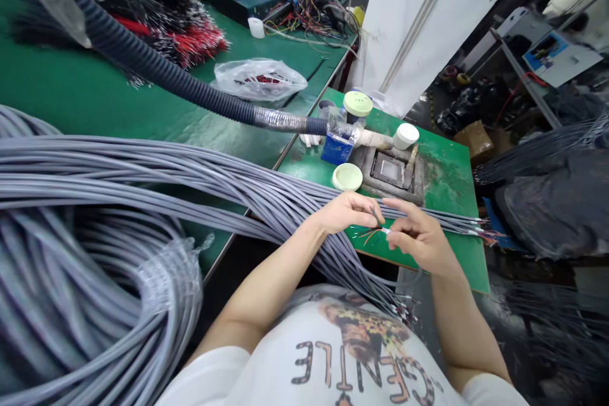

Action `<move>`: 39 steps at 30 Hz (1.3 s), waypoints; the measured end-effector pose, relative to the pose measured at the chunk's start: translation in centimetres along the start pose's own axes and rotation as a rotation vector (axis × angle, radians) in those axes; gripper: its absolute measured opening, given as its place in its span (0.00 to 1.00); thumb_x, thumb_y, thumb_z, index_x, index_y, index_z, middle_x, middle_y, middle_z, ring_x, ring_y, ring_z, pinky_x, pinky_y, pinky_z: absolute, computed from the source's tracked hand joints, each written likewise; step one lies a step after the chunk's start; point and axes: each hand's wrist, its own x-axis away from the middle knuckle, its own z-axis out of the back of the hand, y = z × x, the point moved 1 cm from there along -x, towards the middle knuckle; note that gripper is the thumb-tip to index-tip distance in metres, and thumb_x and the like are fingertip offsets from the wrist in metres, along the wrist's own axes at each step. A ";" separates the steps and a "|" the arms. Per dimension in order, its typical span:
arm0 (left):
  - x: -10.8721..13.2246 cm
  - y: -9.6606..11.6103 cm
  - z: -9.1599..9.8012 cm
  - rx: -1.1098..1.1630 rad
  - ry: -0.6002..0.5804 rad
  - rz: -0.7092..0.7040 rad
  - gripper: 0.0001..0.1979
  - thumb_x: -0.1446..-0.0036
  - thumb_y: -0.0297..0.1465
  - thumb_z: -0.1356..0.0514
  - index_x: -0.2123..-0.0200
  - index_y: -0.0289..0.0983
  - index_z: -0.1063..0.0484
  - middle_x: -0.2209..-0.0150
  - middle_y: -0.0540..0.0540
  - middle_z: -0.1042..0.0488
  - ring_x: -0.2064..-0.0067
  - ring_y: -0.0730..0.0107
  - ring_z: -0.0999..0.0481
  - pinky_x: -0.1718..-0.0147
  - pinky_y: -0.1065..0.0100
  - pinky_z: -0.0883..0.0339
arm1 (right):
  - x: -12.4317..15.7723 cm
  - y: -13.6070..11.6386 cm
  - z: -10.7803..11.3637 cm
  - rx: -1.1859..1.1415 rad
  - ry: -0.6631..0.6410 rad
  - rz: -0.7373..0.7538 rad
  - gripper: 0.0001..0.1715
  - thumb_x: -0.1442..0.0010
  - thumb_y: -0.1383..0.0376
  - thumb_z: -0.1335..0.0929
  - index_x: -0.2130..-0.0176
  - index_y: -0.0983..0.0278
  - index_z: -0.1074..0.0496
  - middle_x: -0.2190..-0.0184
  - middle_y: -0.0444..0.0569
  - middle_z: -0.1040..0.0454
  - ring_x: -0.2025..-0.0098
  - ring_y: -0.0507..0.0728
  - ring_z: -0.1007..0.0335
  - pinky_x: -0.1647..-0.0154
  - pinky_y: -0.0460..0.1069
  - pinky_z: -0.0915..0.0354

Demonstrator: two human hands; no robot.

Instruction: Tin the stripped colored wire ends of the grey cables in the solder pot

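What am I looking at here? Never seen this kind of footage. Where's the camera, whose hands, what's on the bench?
No machine here: one camera sits on a person's head and looks down at their own bare hands. The left hand and right hand both pinch the cable end, where thin coloured wires stick out. A thick bundle of grey cables runs across the green table to the hands. A black corrugated hose ends over the small green bench, by a square metal tray, a blue box, a pale green lid and a white cap. Farther back lie a plastic bag and red-and-black wires.
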 end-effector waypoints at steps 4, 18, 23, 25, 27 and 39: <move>-0.4 -1.6 -1.2 0.256 0.095 0.111 0.16 0.62 0.38 0.28 0.76 0.31 0.24 0.77 0.48 0.27 0.76 0.74 0.29 0.73 0.71 0.35 | 0.7 -1.2 0.1 0.380 0.041 0.088 0.31 0.37 0.64 0.35 0.37 0.57 0.45 0.69 0.44 0.27 0.69 0.53 0.31 0.65 0.48 0.34; -0.5 -3.2 -5.4 0.688 0.243 0.118 0.14 0.63 0.31 0.29 0.77 0.33 0.31 0.80 0.52 0.32 0.78 0.78 0.33 0.74 0.72 0.39 | 1.3 3.0 -2.1 0.662 0.506 0.423 0.18 0.43 0.65 0.33 0.51 0.56 0.32 0.62 0.48 0.22 0.66 0.56 0.25 0.65 0.51 0.28; -0.3 -2.9 -6.8 0.701 0.264 0.100 0.13 0.61 0.32 0.30 0.79 0.33 0.31 0.82 0.53 0.35 0.80 0.78 0.35 0.75 0.71 0.41 | 1.3 4.6 -2.3 0.512 0.614 0.382 0.16 0.41 0.58 0.33 0.52 0.57 0.31 0.62 0.51 0.23 0.65 0.59 0.24 0.65 0.54 0.28; -0.3 -2.7 -7.1 0.650 0.345 0.031 0.12 0.60 0.33 0.30 0.78 0.33 0.29 0.79 0.51 0.32 0.76 0.77 0.32 0.71 0.70 0.39 | 1.0 4.4 -2.6 0.456 0.706 0.349 0.16 0.41 0.59 0.33 0.52 0.58 0.31 0.63 0.51 0.24 0.67 0.58 0.24 0.66 0.53 0.28; -0.3 -2.5 -7.2 0.548 0.452 -0.066 0.11 0.58 0.32 0.30 0.77 0.33 0.27 0.76 0.51 0.29 0.72 0.76 0.31 0.67 0.70 0.38 | 0.5 3.8 -2.8 0.411 0.753 0.330 0.13 0.41 0.61 0.32 0.55 0.59 0.31 0.65 0.50 0.25 0.68 0.57 0.26 0.67 0.52 0.30; -0.5 -3.0 -6.4 0.381 0.630 -0.272 0.07 0.55 0.31 0.31 0.73 0.35 0.24 0.73 0.51 0.25 0.69 0.75 0.29 0.62 0.69 0.34 | -2.1 2.6 -3.3 0.183 0.777 0.273 0.06 0.40 0.62 0.33 0.68 0.61 0.30 0.72 0.46 0.31 0.69 0.54 0.33 0.67 0.50 0.36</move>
